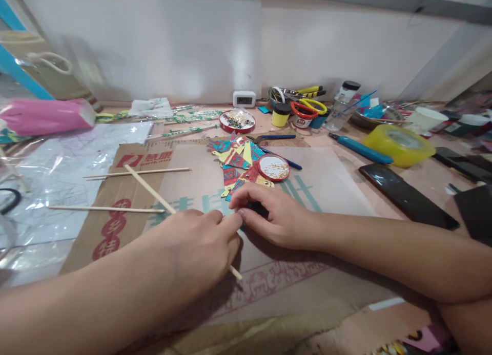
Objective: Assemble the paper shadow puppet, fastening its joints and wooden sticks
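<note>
Your left hand (202,245) is closed on a wooden stick (149,188) slanting over the cardboard (109,191). Your right hand (279,216) curls half-closed alongside; I can't tell if it grips anything.

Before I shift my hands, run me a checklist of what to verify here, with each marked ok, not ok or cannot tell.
1. Left hand gripping the wooden stick: ok, both ends show.
2. Right hand holding something: cannot tell, its curled fingers hide what is beneath.
3. Upper loose stick free of the gripped one: cannot tell, they cross in view.
4. Painted cutouts spread apart: not ok, they overlap.
5. Dish of gold pieces upright: ok.
6. Phone apart from both hands: ok.
</note>
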Tool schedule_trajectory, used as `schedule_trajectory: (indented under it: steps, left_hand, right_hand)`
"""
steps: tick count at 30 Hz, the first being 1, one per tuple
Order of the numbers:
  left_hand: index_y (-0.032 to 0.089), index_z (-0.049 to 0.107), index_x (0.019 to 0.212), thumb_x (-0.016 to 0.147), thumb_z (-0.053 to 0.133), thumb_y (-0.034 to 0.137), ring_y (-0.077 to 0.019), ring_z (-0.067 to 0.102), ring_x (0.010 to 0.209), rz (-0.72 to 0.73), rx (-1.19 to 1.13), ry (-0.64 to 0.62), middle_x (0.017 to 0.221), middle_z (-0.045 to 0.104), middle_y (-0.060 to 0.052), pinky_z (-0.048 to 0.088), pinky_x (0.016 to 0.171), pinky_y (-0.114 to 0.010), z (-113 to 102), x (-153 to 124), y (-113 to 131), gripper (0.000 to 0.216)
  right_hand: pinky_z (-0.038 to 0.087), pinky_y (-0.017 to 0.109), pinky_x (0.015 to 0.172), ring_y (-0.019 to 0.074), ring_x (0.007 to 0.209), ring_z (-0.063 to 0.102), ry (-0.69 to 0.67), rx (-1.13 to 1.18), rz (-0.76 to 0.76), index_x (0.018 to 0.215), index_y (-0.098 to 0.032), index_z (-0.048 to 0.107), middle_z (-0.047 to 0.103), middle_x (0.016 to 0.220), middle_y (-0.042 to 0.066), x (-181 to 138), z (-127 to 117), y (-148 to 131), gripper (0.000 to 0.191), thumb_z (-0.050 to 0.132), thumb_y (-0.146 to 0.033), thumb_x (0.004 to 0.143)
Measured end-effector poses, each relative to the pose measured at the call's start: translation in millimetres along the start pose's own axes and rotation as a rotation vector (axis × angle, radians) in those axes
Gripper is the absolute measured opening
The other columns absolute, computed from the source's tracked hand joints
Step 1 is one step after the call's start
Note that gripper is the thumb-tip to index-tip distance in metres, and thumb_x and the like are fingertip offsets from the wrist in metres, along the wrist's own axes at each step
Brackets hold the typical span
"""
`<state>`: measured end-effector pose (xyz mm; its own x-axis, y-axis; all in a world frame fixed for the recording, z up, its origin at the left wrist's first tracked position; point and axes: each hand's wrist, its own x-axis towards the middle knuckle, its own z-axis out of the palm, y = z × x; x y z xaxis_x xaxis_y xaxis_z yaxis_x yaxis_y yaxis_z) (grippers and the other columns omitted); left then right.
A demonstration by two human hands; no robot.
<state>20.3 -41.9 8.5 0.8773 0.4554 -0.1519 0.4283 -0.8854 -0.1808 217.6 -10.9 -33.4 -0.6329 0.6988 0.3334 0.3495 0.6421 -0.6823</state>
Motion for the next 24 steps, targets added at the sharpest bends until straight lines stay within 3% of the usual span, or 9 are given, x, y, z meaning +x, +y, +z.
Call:
schedule_trajectory:
  steps: [6,15,24]
  left_hand:
    - [0.018,0.070,0.086,0.077,0.060,0.018,-0.0238,0.058,0.059,0.024,0.082,0.100,0.079,0.064,-0.008,0.042,0.044,-0.035,5.1,-2.2,5.3,0.014]
    - [0.017,0.070,0.090,0.080,0.054,0.016,-0.0227,0.059,0.060,0.013,0.133,0.094,0.081,0.062,-0.009,0.043,0.043,-0.033,7.1,0.3,7.8,0.018]
    - [0.016,0.070,0.096,0.080,0.056,0.014,-0.0238,0.062,0.067,0.012,0.126,0.010,0.090,0.065,-0.010,0.049,0.049,-0.034,1.4,0.5,9.1,0.022]
  right_hand:
    - [0.050,0.032,0.076,0.0180,0.084,0.062,-0.011,-0.007,-0.002,0.101,-0.018,0.057,0.066,0.092,0.006,1.3,-1.2,-0.7,0.013,0.049,-0.016,0.090]
    - [0.050,0.032,0.077,0.0175,0.083,0.061,-0.018,-0.011,-0.009,0.100,-0.019,0.056,0.066,0.092,0.005,1.6,-1.4,-0.9,0.013,0.050,-0.015,0.090]
    - [0.050,0.031,0.075,0.0172,0.081,0.061,-0.023,-0.015,0.000,0.101,-0.019,0.057,0.065,0.089,0.004,0.4,-1.7,1.0,0.013,0.051,-0.016,0.090]
